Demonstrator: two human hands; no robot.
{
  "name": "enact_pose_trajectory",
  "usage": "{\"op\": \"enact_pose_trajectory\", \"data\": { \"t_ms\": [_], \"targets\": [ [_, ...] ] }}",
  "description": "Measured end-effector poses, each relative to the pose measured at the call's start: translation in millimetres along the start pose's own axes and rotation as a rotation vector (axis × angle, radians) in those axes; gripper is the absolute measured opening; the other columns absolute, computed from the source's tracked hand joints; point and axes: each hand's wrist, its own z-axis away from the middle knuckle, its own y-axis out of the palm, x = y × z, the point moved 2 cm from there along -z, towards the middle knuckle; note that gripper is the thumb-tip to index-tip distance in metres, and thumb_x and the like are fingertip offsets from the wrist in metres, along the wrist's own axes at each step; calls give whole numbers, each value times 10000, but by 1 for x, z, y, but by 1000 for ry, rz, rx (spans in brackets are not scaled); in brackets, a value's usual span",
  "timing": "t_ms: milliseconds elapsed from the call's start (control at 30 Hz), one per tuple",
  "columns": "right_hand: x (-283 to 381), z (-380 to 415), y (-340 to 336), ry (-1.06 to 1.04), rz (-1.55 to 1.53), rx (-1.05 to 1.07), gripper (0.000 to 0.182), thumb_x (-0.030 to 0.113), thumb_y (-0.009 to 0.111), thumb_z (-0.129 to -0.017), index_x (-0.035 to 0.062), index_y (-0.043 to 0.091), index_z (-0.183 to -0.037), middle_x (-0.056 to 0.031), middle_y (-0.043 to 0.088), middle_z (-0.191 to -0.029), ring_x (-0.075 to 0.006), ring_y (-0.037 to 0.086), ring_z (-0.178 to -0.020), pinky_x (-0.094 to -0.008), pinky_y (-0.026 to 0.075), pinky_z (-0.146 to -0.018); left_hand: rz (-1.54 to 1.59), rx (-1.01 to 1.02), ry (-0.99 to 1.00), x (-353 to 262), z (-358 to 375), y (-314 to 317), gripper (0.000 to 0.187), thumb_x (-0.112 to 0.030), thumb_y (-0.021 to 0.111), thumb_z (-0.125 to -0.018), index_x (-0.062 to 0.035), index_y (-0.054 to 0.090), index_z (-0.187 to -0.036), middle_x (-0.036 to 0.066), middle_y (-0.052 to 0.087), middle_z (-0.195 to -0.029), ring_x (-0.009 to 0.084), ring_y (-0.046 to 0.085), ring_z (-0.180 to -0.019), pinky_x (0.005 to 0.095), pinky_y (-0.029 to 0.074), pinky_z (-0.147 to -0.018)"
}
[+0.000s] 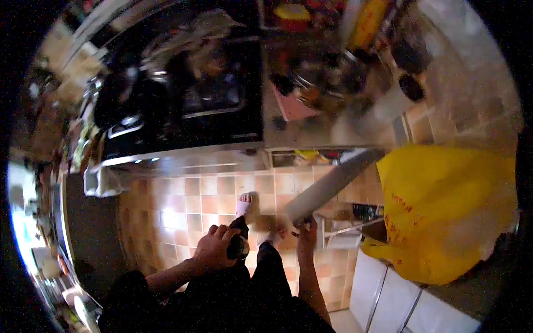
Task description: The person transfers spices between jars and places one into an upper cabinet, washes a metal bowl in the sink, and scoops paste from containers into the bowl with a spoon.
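My left hand [214,248] is closed around a dark, round, glassy jar or bottle [237,247], held in front of my legs; its contents and label cannot be made out. My right hand [307,237] is closed at the near end of a long pale cabinet door [333,186], which stands swung out from under the counter. A small dark part, possibly the handle, shows at its fingertips. Behind the door, blurred yellow and red items [308,157] sit inside the cabinet.
A black stove [183,130] with cookware lies ahead on the left. Right of it, the cluttered counter [277,133] holds a pink board [294,105] and bowls. A yellow plastic bag [444,211] rests at the right. Below is a tiled floor [211,194].
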Motion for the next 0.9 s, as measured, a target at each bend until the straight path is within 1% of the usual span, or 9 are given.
{"op": "enact_pose_trajectory", "data": {
  "t_ms": [133, 233, 333, 433, 533, 633, 667, 733, 900],
  "targets": [
    [-3, 34, 69, 76, 480, 320, 723, 335, 637, -978, 57, 274, -1539, -216, 298, -1569, -277, 527, -1289, -383, 528, -935, 53, -146, -3, 6, 107, -40, 853, -386, 844, -672, -140, 471, -1399, 167, 532, -1289, 389, 515, -1195, 494, 533, -946],
    [-6, 82, 106, 165, 362, 797, 636, 339, 592, -1001, -18, 363, -1475, -204, 468, -1454, -299, 501, -1314, -408, 420, -1073, 150, -337, 74, 8, 157, -54, 855, -380, 849, -668, -146, 474, -1400, 169, 543, -1277, 391, 526, -1185, 480, 525, -949],
    [74, 157, 170, 864, -228, 788, 624, 251, 647, -955, 18, 393, -1476, -151, 492, -1467, -278, 476, -1335, -405, 314, -1176, 312, -489, 132, 5, 197, -62, 863, -356, 860, -657, -140, 477, -1400, 168, 551, -1270, 395, 534, -1178, 461, 516, -951],
    [127, 210, 189, 352, -21, 868, 501, 243, 607, -971, 7, 462, -1388, -131, 534, -1401, -257, 502, -1294, -391, 346, -1150, 490, -708, 248, 17, 235, -61, 998, -192, 914, -610, -61, 395, -1452, 197, 537, -1278, 379, 539, -1187, 452, 482, -995],
    [174, 260, 242, 28, 74, 910, 312, 212, 542, -995, 14, 560, -1235, -112, 614, -1264, -233, 570, -1192, -375, 400, -1104, 993, -823, 346, 51, 257, -29, 1270, -240, 979, -581, -50, 181, -1550, 207, 439, -1427, 331, 479, -1312, 427, 392, -1111],
    [123, 286, 272, 383, -261, 830, 318, 202, 508, -1008, 3, 531, -1255, -118, 599, -1286, -210, 571, -1190, -365, 408, -1092, 1069, -846, 347, 81, 288, -13, 1454, -288, 984, -553, -81, -26, -1578, 191, 329, -1569, 282, 389, -1426, 460, 331, -1173],
    [106, 297, 284, 612, -346, 691, 325, 185, 509, -1008, -5, 510, -1272, -120, 588, -1306, -203, 568, -1196, -361, 412, -1084, 1180, -881, 390, 90, 294, 2, 1429, -280, 989, -541, -72, 25, -1576, 184, 332, -1576, 269, 382, -1434, 456, 325, -1178],
    [112, 347, 311, 76, -22, 914, 350, 171, 547, -994, -1, 489, -1293, -124, 578, -1321, -238, 567, -1207, -373, 420, -1078, 1354, -901, 410, 117, 317, 21, 1352, -259, 997, -530, -47, 147, -1559, 170, 366, -1567, 253, 387, -1433, 444, 316, -1184],
    [96, 397, 349, -450, 562, 1096, 288, 156, 625, -962, 29, 578, -1215, -145, 582, -1300, -283, 566, -1196, -408, 455, -1031, 1425, -921, 147, 179, 429, 10, 1108, -266, 982, -576, -2, 342, -1442, 128, 519, -1375, 221, 497, -1295, 370, 378, -1111]
  ]
}}
